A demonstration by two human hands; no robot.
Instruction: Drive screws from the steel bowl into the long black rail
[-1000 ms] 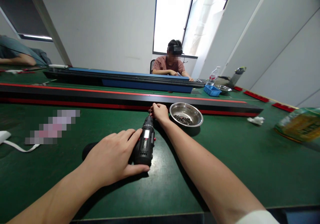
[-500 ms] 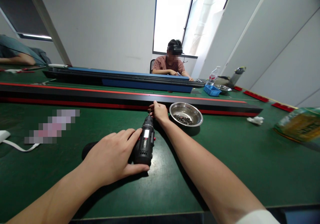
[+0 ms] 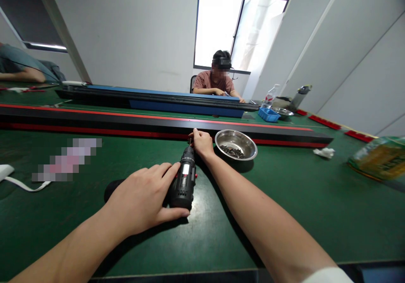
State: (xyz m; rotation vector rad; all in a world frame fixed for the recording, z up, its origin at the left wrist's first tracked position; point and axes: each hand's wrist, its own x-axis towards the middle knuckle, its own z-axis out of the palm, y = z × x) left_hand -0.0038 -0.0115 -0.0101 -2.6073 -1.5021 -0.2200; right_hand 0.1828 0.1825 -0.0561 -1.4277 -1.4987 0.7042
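A black cordless drill (image 3: 183,181) lies on its side on the green tabletop, its bit pointing away from me. My left hand (image 3: 144,196) is wrapped over its body and handle. By the bit's tip is my right hand (image 3: 201,143), fingers bent and drawn together against the red lower edge of a long black-and-red bar (image 3: 139,125). Whatever those fingers pinch is hidden or too small to name. Just right of that hand stands a steel bowl (image 3: 255,152) with small dark pieces, perhaps screws (image 3: 232,151), in the bottom.
Behind the bar runs a long blue-and-black bar (image 3: 177,106). Across the table sits a person (image 3: 210,80). To the right are a blue basket (image 3: 268,115), a bottle (image 3: 271,95), crumpled tissue (image 3: 324,152) and a yellow-green bag (image 3: 379,158). A white cable (image 3: 27,187) lies at left.
The fingertips of my right hand have shifted slightly by the drill bit. My left hand and the drill stay in place.
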